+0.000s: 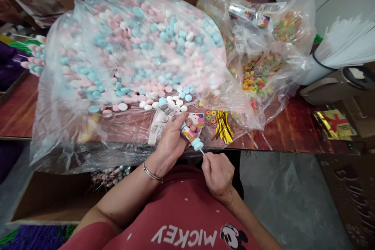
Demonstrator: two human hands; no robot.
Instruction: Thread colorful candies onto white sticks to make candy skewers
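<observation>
I see my left hand (172, 140) closed around a small printed wrapper (189, 133), thumb on top and fingers curled under it. Out of the wrapper's near end pokes a short stack of pale blue and white candies (197, 143) on a thin white stick (202, 151). My right hand (218, 174) pinches the stick's lower end between thumb and fingertips, the other fingers folded in. So both hands are grasping: the left the wrapper, the right the stick, and the candy stack sits between them, just over the near edge of the tabletop (293, 133). A thin bangle (151, 174) circles my left wrist.

Just beyond my left hand, loose pink, blue and white candies (164, 99) spill from the mouth of a big clear bag (131, 54) that covers most of the tabletop ahead. More printed wrappers (156, 129) lie beside my left hand, under its fingers. A bundle of gold twist ties (224, 127) lies just beyond and to the right of my hands, with a few coloured ring candies (209, 117) beside it. Farther right and away stands a second clear bag (263, 66) of many-coloured ring candies. Well off to the right of my right hand lies a gold foil packet (334, 123). Below my left forearm, finished candy sticks (109, 175) show in a cardboard box (52, 199).
</observation>
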